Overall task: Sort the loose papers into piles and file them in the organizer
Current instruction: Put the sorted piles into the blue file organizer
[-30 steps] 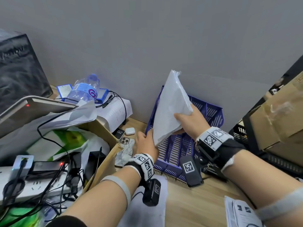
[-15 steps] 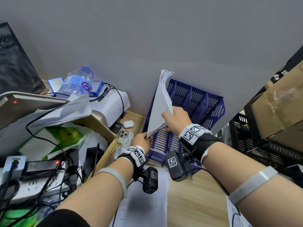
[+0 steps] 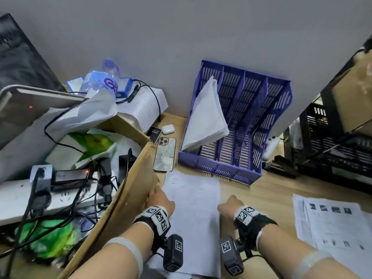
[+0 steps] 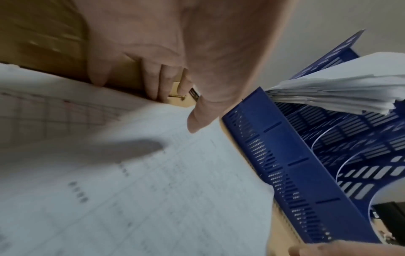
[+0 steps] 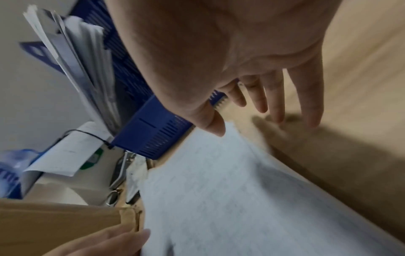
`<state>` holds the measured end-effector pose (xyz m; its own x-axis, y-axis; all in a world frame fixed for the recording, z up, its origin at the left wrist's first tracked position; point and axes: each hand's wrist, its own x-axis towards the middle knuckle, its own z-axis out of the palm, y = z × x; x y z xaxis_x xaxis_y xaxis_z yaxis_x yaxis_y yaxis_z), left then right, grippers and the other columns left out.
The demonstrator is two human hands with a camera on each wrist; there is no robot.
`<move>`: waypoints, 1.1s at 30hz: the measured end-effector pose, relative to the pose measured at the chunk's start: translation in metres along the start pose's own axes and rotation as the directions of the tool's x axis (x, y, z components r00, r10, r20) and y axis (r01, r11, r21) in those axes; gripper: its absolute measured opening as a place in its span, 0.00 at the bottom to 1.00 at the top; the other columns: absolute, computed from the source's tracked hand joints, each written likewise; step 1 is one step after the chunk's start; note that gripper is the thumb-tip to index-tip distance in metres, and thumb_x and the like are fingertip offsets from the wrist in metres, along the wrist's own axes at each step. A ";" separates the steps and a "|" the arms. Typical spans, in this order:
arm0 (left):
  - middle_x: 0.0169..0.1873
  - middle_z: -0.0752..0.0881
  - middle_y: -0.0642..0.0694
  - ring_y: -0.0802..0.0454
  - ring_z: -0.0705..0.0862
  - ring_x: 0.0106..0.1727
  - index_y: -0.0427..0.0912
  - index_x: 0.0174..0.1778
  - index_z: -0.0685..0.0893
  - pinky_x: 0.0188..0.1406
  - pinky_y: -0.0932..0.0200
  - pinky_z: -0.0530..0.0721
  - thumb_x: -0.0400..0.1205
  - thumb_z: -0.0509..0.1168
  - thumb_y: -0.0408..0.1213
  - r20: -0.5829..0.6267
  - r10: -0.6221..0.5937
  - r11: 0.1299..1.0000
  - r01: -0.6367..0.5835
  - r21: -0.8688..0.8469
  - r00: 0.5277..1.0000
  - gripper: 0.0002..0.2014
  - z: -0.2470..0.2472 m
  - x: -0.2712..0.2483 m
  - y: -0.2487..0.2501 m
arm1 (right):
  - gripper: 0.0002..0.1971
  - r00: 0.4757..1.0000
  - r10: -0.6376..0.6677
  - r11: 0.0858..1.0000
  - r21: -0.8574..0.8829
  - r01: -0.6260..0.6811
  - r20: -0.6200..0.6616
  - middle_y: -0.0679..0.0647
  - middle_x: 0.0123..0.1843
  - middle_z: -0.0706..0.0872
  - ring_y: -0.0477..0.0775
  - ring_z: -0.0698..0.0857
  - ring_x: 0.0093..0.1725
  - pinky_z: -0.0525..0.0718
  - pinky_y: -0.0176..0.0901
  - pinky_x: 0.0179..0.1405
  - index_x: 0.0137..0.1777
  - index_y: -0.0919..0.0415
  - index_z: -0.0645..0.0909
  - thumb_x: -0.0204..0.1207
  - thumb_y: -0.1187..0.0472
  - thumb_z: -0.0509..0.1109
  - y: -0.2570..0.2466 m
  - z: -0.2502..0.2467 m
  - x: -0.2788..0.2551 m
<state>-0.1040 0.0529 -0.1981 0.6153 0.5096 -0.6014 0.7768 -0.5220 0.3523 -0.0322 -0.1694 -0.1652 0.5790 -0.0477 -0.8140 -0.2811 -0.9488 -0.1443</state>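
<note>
Both hands reach palm-down over the paper pile (image 3: 193,208) on the counter (image 3: 261,196): left hand (image 3: 161,200) at its left edge, right hand (image 3: 229,204) at its right, each grip slack-fingered, holding nothing.

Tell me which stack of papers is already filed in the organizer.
The stack leaning in the blue organizer's leftmost slot. The other two lie flat on the desk: one between the hands, one at right.

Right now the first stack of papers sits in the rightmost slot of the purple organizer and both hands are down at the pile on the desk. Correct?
Not quite. The stack of papers leans in the leftmost slot of the purple organizer, as the head view shows. Left hand and right hand are indeed down at the pile.
</note>
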 end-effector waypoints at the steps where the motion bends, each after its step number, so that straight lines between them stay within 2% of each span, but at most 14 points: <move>1: 0.80 0.67 0.41 0.39 0.69 0.79 0.44 0.85 0.55 0.77 0.47 0.69 0.78 0.67 0.42 -0.011 -0.005 0.999 0.005 0.035 1.000 0.40 0.003 -0.002 -0.003 | 0.16 1.000 -0.008 0.999 0.033 0.008 0.023 0.60 0.52 0.82 0.61 0.85 0.54 0.78 0.42 0.46 0.52 0.64 0.75 0.71 0.53 0.66 0.006 0.007 0.002; 3: 0.77 0.69 0.39 0.39 0.71 0.78 0.41 0.81 0.61 0.75 0.48 0.72 0.78 0.68 0.46 -0.019 -0.022 0.995 0.023 0.095 1.000 0.37 0.007 -0.006 -0.005 | 0.11 0.996 -0.060 0.995 0.080 0.054 0.073 0.56 0.40 0.81 0.58 0.84 0.43 0.74 0.42 0.38 0.40 0.61 0.78 0.67 0.53 0.66 0.013 0.020 0.005; 6: 0.76 0.72 0.37 0.37 0.73 0.77 0.37 0.78 0.65 0.73 0.48 0.75 0.75 0.72 0.49 0.018 -0.066 0.994 0.064 0.084 0.998 0.38 0.013 -0.006 -0.006 | 0.17 0.991 -0.106 0.981 0.173 0.091 0.076 0.55 0.40 0.80 0.56 0.79 0.38 0.72 0.42 0.37 0.48 0.65 0.85 0.69 0.52 0.67 0.016 0.032 0.005; 8: 0.74 0.75 0.37 0.38 0.76 0.74 0.36 0.77 0.65 0.70 0.49 0.78 0.74 0.74 0.47 0.036 -0.069 0.997 0.068 0.027 0.997 0.39 0.017 -0.005 -0.009 | 0.18 0.991 -0.116 0.964 0.247 0.096 0.071 0.55 0.41 0.83 0.56 0.82 0.39 0.76 0.43 0.38 0.46 0.62 0.84 0.63 0.49 0.67 0.020 0.036 0.006; 12: 0.51 0.89 0.42 0.40 0.87 0.56 0.44 0.48 0.83 0.55 0.52 0.85 0.76 0.70 0.36 0.094 0.059 0.973 -0.035 -0.230 0.994 0.06 0.017 -0.006 -0.014 | 0.26 0.990 -0.119 0.909 0.410 0.079 0.073 0.58 0.46 0.86 0.58 0.86 0.43 0.88 0.49 0.43 0.52 0.63 0.80 0.57 0.46 0.71 0.043 0.042 0.024; 14: 0.52 0.90 0.45 0.43 0.88 0.54 0.47 0.54 0.85 0.56 0.52 0.85 0.77 0.68 0.34 0.139 0.151 0.931 -0.094 -0.352 0.979 0.11 0.013 -0.011 -0.012 | 0.33 0.990 -0.135 0.889 0.447 0.103 0.040 0.56 0.48 0.84 0.57 0.84 0.45 0.85 0.49 0.49 0.58 0.63 0.80 0.55 0.43 0.75 0.051 0.039 0.027; 16: 0.55 0.91 0.48 0.45 0.89 0.56 0.54 0.61 0.83 0.62 0.43 0.85 0.73 0.68 0.39 0.166 0.284 0.862 -0.176 -0.475 0.944 0.19 0.005 -0.017 -0.005 | 0.29 0.991 -0.120 0.824 0.551 0.132 -0.057 0.54 0.55 0.80 0.57 0.81 0.54 0.80 0.47 0.56 0.65 0.61 0.74 0.65 0.52 0.78 0.053 0.028 0.020; 19: 0.59 0.90 0.46 0.43 0.88 0.62 0.52 0.68 0.80 0.64 0.39 0.84 0.73 0.70 0.36 0.116 0.467 0.708 -0.292 -0.643 0.877 0.26 -0.013 -0.034 0.018 | 0.19 0.968 -0.114 0.604 0.757 0.247 -0.225 0.53 0.45 0.83 0.57 0.84 0.44 0.81 0.38 0.42 0.60 0.62 0.74 0.70 0.69 0.75 0.048 -0.004 -0.002; 22: 0.58 0.90 0.43 0.44 0.87 0.60 0.49 0.64 0.81 0.61 0.47 0.85 0.67 0.76 0.39 -0.037 0.527 0.559 -0.379 -0.737 0.849 0.28 -0.044 -0.054 0.056 | 0.14 0.897 -0.165 0.419 0.794 0.441 -0.411 0.56 0.43 0.90 0.64 0.89 0.50 0.84 0.43 0.44 0.48 0.60 0.83 0.61 0.67 0.70 0.034 -0.044 -0.025; 23: 0.57 0.90 0.43 0.43 0.88 0.60 0.49 0.63 0.82 0.59 0.47 0.86 0.66 0.77 0.39 -0.084 0.529 0.508 -0.394 -0.766 0.844 0.27 -0.052 -0.058 0.067 | 0.12 0.879 -0.161 0.339 0.811 0.476 -0.449 0.55 0.44 0.91 0.60 0.90 0.49 0.85 0.47 0.45 0.47 0.60 0.84 0.63 0.68 0.69 0.028 -0.058 -0.037; 26: 0.55 0.91 0.42 0.44 0.88 0.59 0.49 0.60 0.84 0.58 0.51 0.86 0.71 0.73 0.34 -0.215 0.562 0.393 -0.486 -0.781 0.799 0.20 -0.070 -0.069 0.093 | 0.14 0.767 -0.224 0.182 0.747 0.639 -0.602 0.49 0.40 0.89 0.47 0.86 0.39 0.82 0.42 0.39 0.49 0.57 0.84 0.71 0.75 0.64 0.019 -0.091 -0.067; 29: 0.53 0.91 0.45 0.50 0.88 0.58 0.48 0.57 0.86 0.61 0.54 0.85 0.69 0.78 0.44 -0.311 0.563 0.387 -0.577 -0.719 0.765 0.20 -0.070 -0.073 0.106 | 0.22 0.667 -0.282 0.150 0.655 0.740 -0.690 0.52 0.47 0.88 0.46 0.85 0.47 0.85 0.43 0.47 0.57 0.54 0.82 0.63 0.72 0.65 0.025 -0.095 -0.079; 31: 0.55 0.88 0.50 0.58 0.86 0.58 0.44 0.60 0.84 0.61 0.61 0.83 0.68 0.79 0.46 -0.333 0.601 0.448 -0.651 -0.613 0.727 0.25 -0.062 -0.071 0.108 | 0.24 0.677 -0.284 0.176 0.657 0.733 -0.680 0.58 0.53 0.87 0.49 0.84 0.51 0.85 0.48 0.52 0.59 0.53 0.79 0.61 0.68 0.66 0.034 -0.081 -0.075; 33: 0.54 0.85 0.60 0.73 0.83 0.56 0.43 0.62 0.83 0.60 0.72 0.79 0.72 0.78 0.41 -0.281 0.660 0.517 -0.693 -0.502 0.697 0.23 -0.053 -0.066 0.109 | 0.23 0.710 -0.251 0.225 0.674 0.704 -0.658 0.59 0.54 0.85 0.53 0.82 0.52 0.82 0.51 0.53 0.56 0.52 0.77 0.59 0.65 0.67 0.042 -0.068 -0.067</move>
<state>-0.0529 -0.0014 -0.0826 0.9792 0.2022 0.0149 0.0431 -0.2797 0.9591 -0.0310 -0.2271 -0.0780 0.9852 -0.0008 -0.1716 -0.1715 -0.0368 -0.9845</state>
